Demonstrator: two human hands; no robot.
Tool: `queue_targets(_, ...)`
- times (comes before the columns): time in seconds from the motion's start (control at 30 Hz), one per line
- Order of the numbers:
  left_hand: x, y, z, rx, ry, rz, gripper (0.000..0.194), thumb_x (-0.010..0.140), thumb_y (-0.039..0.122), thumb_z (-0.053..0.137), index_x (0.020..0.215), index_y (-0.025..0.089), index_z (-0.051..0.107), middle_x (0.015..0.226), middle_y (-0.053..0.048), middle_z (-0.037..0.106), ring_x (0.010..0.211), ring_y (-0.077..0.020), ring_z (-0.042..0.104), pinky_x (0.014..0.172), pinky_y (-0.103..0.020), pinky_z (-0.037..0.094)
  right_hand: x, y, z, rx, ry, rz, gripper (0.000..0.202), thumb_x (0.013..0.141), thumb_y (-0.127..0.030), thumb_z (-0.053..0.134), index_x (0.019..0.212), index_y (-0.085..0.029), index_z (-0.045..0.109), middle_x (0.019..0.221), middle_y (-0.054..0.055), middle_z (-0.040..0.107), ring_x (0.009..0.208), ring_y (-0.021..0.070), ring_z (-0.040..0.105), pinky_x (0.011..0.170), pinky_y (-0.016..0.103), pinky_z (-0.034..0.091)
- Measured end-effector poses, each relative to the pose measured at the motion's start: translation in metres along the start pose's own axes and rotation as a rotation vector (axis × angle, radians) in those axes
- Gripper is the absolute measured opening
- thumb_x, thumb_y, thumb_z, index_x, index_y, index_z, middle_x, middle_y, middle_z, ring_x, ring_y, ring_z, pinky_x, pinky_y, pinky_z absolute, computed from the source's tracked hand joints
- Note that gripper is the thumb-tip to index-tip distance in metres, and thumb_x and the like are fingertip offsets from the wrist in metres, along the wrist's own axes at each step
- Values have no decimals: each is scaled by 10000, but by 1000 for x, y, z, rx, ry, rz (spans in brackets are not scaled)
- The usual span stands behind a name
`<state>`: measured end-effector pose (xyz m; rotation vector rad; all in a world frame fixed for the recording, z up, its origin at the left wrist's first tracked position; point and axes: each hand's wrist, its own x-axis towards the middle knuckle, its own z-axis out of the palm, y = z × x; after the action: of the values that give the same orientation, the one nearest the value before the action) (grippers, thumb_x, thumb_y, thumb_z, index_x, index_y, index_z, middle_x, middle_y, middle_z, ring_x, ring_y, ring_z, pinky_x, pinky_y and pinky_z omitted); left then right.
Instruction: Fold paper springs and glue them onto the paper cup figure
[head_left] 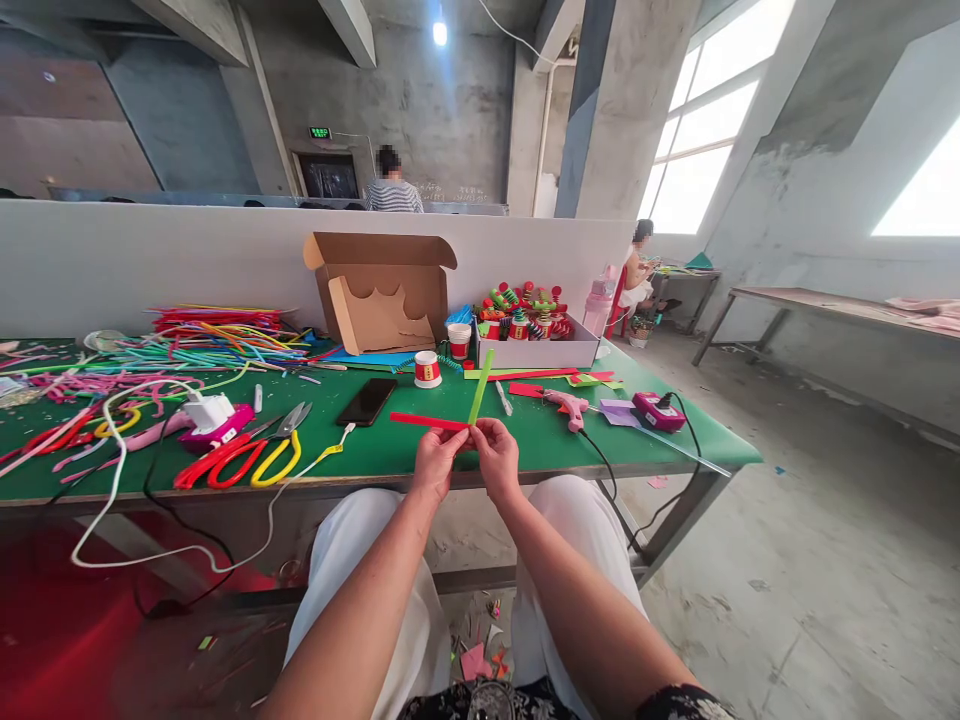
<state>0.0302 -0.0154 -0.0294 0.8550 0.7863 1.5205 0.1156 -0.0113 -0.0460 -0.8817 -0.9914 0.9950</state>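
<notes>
Above the table's front edge, my left hand pinches a red paper strip that points out to the left. My right hand is closed at the same spot, on the lower end of a light green paper strip, which stands up and away from me. The two strips meet at a corner between my fingertips; whether they are joined there is hidden. Beyond them are a paper cup turned upside down and a white marker-like stick. A black phone lies to the left of the strips.
On the right are a pink glue gun and a magenta power block. Scissors, a white cable and piled pipe cleaners spread leftward. An open cardboard box and a box of small crafts stand behind.
</notes>
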Motion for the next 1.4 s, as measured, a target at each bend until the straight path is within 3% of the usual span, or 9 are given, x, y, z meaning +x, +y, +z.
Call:
queue_targets(0.23, -2, 5, 0, 4, 54, 9, 413, 408, 396, 874, 666, 152, 662, 618, -20, 694, 556, -162, 624, 635, -332, 513, -1, -8, -2, -9, -75, 24, 191, 675, -373, 686, 769, -217, 629, 686, -8, 671, 604, 158, 609, 643, 300, 532)
queue_targets(0.5, 0, 6, -6, 14, 46, -36, 418, 388, 381, 884, 662, 147, 672, 625, -15, 681, 553, -137, 597, 595, -293, 484, 6, -18, -8, 61, -158, 133, 218, 569, -349, 781, 671, -197, 662, 631, -11, 644, 543, 125, 553, 573, 279, 508)
queue_targets(0.7, 4, 6, -10, 10, 42, -39, 391, 397, 355, 885, 649, 148, 669, 654, -13, 683, 553, -108, 570, 582, -260, 465, 5, -21, -8, 86, -126, 158, 210, 561, -320, 791, 662, -186, 664, 592, -27, 619, 520, 117, 558, 590, 287, 518)
queue_targets(0.9, 7, 2, -10, 86, 21, 6, 408, 424, 403, 868, 698, 144, 712, 632, -27, 692, 601, -151, 610, 685, -322, 503, 4, -17, -8, 109, -129, 177, 277, 546, -357, 810, 693, -189, 646, 654, -2, 672, 587, 156, 627, 655, 324, 547)
queue_targets(1.0, 7, 0, -11, 136, 36, 21, 383, 436, 398, 861, 701, 155, 728, 621, -24, 695, 593, -150, 600, 663, -304, 492, 5, -15, -8, 77, -132, 173, 270, 533, -342, 814, 657, -198, 623, 623, -17, 650, 558, 146, 611, 639, 317, 545)
queue_targets(1.23, 5, -7, -9, 252, 110, 158, 274, 533, 398, 812, 656, 173, 716, 605, -24, 682, 614, -168, 602, 661, -292, 475, 8, -15, -10, 78, -147, 133, 266, 524, -322, 814, 600, -202, 590, 575, -47, 596, 498, 117, 562, 590, 287, 514)
queue_targets(1.4, 4, -5, -4, 181, 78, 111, 296, 529, 407, 813, 681, 176, 706, 629, -13, 683, 605, -157, 595, 633, -283, 471, 6, -13, -6, 100, -89, 118, 260, 558, -344, 787, 655, -206, 588, 627, -46, 604, 551, 125, 589, 605, 279, 517)
